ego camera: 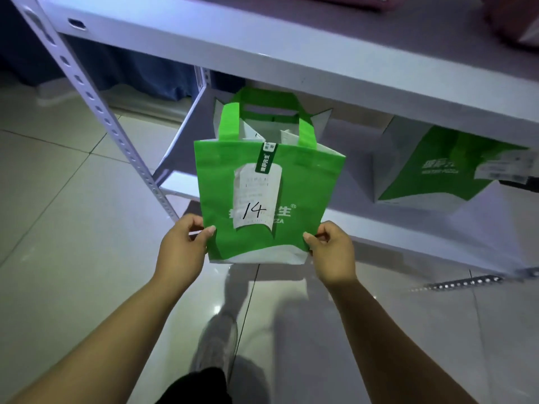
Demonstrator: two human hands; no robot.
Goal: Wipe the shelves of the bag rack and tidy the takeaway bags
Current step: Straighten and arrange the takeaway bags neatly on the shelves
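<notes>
A green and white takeaway bag [300, 188] with a receipt marked "14" hangs upright in front of the lower shelf [408, 231] of the white bag rack. My left hand [183, 246] pinches its lower left corner. Its lower right corner is pinched by my right hand [332, 252]. The bag's base sits past the shelf's front edge, above the floor. A second green and white bag [437, 167] lies tilted on the lower shelf to the right.
The upper shelf [291, 45] runs across the top, with a pink bag [513, 16] at its far right. A perforated rack post [96, 106] slants down on the left. Pale floor tiles lie below, with my shoe [215, 342] under the bag.
</notes>
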